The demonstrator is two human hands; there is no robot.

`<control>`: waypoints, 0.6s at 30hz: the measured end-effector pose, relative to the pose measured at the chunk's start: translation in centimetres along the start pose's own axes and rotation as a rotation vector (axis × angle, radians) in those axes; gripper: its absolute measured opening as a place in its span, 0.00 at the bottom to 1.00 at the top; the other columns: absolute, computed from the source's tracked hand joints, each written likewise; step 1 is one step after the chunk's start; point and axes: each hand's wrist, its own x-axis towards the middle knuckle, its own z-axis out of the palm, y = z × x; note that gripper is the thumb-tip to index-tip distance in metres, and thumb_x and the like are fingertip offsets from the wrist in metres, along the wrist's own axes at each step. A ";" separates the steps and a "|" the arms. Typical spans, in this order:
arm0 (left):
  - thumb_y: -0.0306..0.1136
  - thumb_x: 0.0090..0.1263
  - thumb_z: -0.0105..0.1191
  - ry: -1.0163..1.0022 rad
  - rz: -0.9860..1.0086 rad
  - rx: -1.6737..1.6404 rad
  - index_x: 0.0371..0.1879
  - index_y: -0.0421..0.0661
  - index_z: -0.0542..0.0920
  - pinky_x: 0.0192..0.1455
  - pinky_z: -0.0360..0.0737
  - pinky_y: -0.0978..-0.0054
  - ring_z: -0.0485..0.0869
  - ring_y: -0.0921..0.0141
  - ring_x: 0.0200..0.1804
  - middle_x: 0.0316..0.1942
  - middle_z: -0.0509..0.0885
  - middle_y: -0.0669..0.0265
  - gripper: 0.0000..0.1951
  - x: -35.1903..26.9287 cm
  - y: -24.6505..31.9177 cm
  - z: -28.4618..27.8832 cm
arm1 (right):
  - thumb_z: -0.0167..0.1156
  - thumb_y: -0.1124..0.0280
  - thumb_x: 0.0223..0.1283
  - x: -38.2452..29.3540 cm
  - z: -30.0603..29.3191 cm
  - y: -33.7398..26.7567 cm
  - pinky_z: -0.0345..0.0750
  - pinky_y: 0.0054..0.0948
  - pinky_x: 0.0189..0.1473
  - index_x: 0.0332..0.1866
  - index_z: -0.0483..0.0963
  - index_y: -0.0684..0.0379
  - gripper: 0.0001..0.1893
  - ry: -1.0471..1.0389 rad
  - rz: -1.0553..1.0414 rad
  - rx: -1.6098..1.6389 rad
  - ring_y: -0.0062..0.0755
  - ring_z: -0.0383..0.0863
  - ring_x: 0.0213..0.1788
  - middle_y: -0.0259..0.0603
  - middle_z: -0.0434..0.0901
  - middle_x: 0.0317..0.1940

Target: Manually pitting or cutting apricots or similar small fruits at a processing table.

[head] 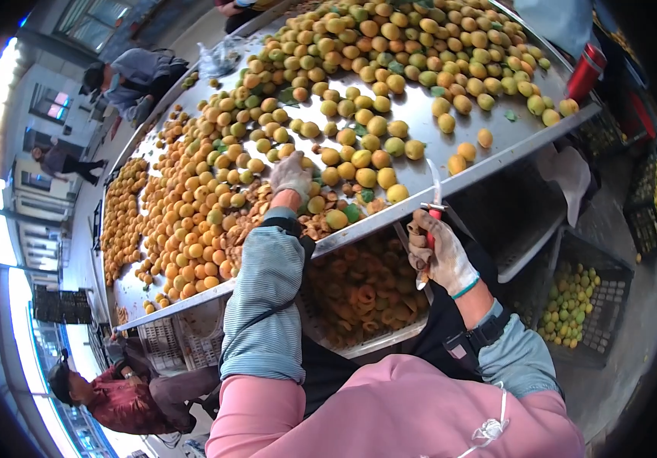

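Note:
A sloping metal table (480, 157) bears heaped yellow-orange apricots (357, 157), with green leaves scattered among them. My left hand (291, 174), in a pale soiled glove, reaches onto the pile and touches the fruit. Its fingertips are mostly hidden, so whether it grips an apricot cannot be told. Just below this hand lies brownish fruit waste (257, 203). Close to the table's front rim, my gloved right hand (445, 252) is closed around a red-handled knife (436, 213). The knife's curved blade points up over the rim, and a small metal crosspiece sits at the blade's base.
Under the front rim a crate holds cut apricot pieces (368, 295). A dark plastic crate (609, 320) with greenish fruit stands on the floor at right. A red flask (586, 70) and a clear plastic bag (219, 57) are at the table's edges. Several people are nearby.

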 end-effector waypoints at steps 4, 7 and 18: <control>0.30 0.63 0.57 0.111 0.023 -0.526 0.59 0.43 0.73 0.51 0.78 0.70 0.82 0.63 0.49 0.48 0.83 0.53 0.23 -1.0 -0.6 -0.5 | 0.56 0.52 0.65 0.5 -0.3 0.0 0.56 0.20 0.15 0.31 0.68 0.53 0.15 0.003 0.027 -0.006 0.14 0.54 0.11 0.20 0.55 0.13; 0.25 0.68 0.50 -0.006 0.035 -1.508 0.62 0.41 0.69 0.45 0.82 0.76 0.82 0.69 0.45 0.48 0.80 0.60 0.22 -4.3 -0.7 -1.9 | 0.55 0.52 0.65 0.5 -0.3 0.1 0.57 0.19 0.16 0.32 0.69 0.53 0.16 0.013 -0.029 -0.052 0.13 0.54 0.11 0.20 0.54 0.13; 0.35 0.72 0.51 -0.318 -0.048 -2.214 0.68 0.48 0.60 0.50 0.82 0.71 0.82 0.68 0.45 0.51 0.76 0.62 0.26 -21.3 -2.7 -3.0 | 0.58 0.51 0.64 -4.4 6.0 1.2 0.66 0.20 0.19 0.42 0.71 0.55 0.17 -0.186 -0.103 -0.393 0.13 0.62 0.15 0.22 0.64 0.18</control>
